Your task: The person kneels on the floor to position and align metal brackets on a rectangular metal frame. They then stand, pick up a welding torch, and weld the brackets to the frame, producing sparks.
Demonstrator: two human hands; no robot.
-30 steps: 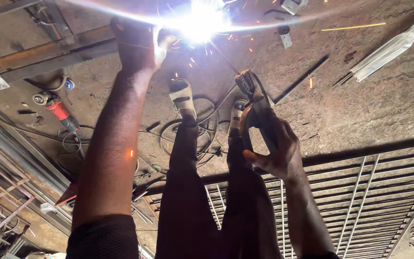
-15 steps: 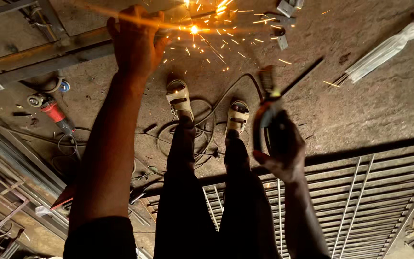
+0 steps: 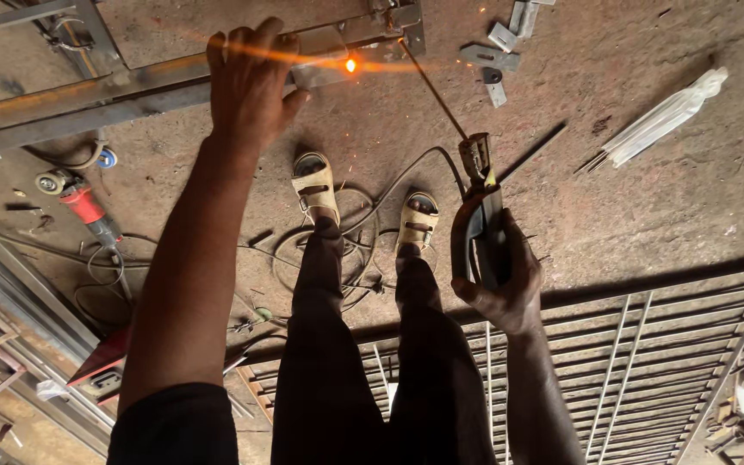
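Your right hand (image 3: 499, 280), lower right of centre, is clenched around the welding electrode holder (image 3: 481, 226). The welding rod (image 3: 430, 89) runs from its clamp up and to the left, a long thin diagonal, and its tip sits right at the corner of the steel frame (image 3: 88, 95) at the top of the frame. So the work lies up-left of your grip, straight along the rod's own axis.

There's a glowing spot (image 3: 350, 64) on the frame bar just left of the rod tip, with an orange streak trailing toward your left hand (image 3: 250, 82).

That left hand is the nearer one to the joint: arm stretched out long, palm down, fingers spread over the bar. It looks like it's pressing on the bar more than gripping it, but I can't tell for sure.

Your sandals (image 3: 316, 185) stand between the two arms, cables (image 3: 363, 250) looping round them. A red angle grinder (image 3: 79, 202) lies at the left, and a bundle of spare rods (image 3: 660, 120) at the upper right.
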